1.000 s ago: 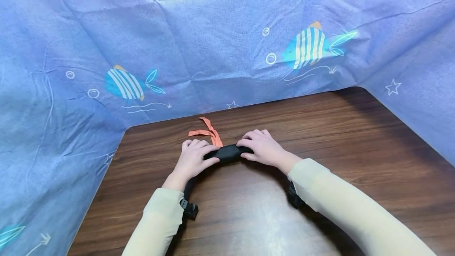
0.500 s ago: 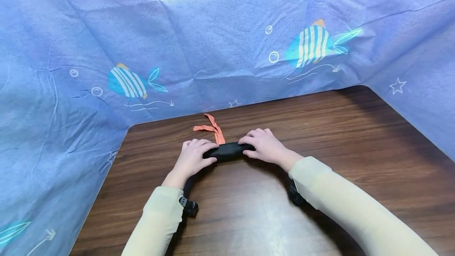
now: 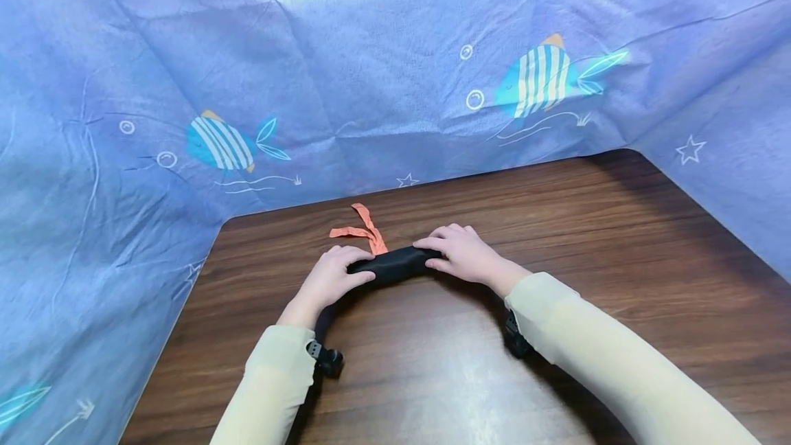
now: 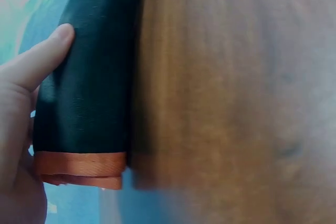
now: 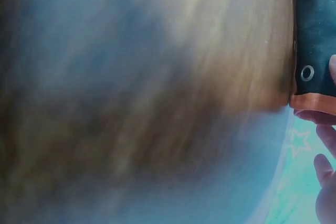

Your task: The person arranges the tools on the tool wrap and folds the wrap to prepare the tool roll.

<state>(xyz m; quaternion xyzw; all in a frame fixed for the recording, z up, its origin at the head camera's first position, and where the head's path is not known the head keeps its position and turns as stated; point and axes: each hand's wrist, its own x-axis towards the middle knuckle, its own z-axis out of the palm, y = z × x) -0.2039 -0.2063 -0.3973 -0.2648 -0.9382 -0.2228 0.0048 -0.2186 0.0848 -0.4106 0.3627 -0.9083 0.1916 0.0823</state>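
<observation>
A rolled-up black fabric roll [image 3: 395, 266] lies across the table, with orange tie straps [image 3: 375, 239] reaching away from its far side. Its left end is in my left hand [image 3: 326, 280], thumb on the near side and fingers over the top. At the other end my right hand [image 3: 466, 256] grips it in the same way. In the left wrist view the thumb [image 4: 44, 59] presses the black cloth beside an orange-edged end [image 4: 81, 163]. A metal eyelet [image 5: 307, 73] shows near the orange edging [image 5: 315, 101] in the right wrist view. The roll's underside is hidden.
The brown wood-grain table [image 3: 556, 225] extends to both sides and toward me. Blue cloth [image 3: 371, 53] printed with fish hangs behind it and along its left and right edges. A small black camera [image 3: 330, 361] is strapped at the left wrist.
The straps have shifted slightly left and toward me over the last half second. My left hand has moved a little left, with fewer of its fingers showing. Both hands keep hold of the roll.
</observation>
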